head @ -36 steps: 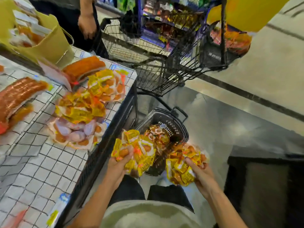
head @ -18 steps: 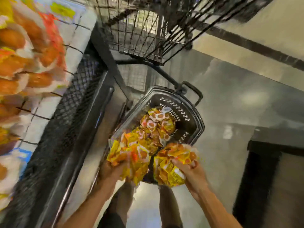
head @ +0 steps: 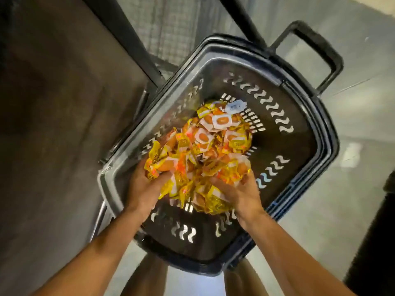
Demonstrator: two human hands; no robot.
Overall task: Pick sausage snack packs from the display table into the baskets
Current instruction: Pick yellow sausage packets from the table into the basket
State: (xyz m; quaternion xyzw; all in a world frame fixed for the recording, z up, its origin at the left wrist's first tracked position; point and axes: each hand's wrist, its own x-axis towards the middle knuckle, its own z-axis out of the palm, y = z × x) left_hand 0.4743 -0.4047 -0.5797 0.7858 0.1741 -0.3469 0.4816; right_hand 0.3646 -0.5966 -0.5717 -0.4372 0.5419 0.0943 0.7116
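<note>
Both hands are reaching down inside a black plastic shopping basket (head: 320, 133) that is sitting on the shop floor, its long pull handle (head: 314, 48) sticking out at the far end.

The left hand (head: 145, 186) is curling its fingers round a bunch of yellow-and-orange sausage snack packs (head: 162, 165); thumb and fingers are plainly wrapping the wrappers. The right hand (head: 239, 193) is gripping a second bunch (head: 226, 169) the same way, fingers closing over the top of it. Neither hand is letting go at this point.

Both bunches are lying low in the near half of the basket, touching the heap already there (head: 215, 133), which is filling the middle and far part of the floor. Some packs in that heap are showing white backs with the sausage visible through them. A small white tag (head: 235, 106) is lying at the far edge of the heap.

Step in hand, as I judge it: depositing two handfuls into the basket, right at the point of release.

The next move is calling for both hands to spread their fingers and let the packs drop onto the heap, then lift clear without dragging loose wrappers over the rim. The packs look light and slippery, so some may be clinging to the fingers. The display table is not showing in this view.
</note>
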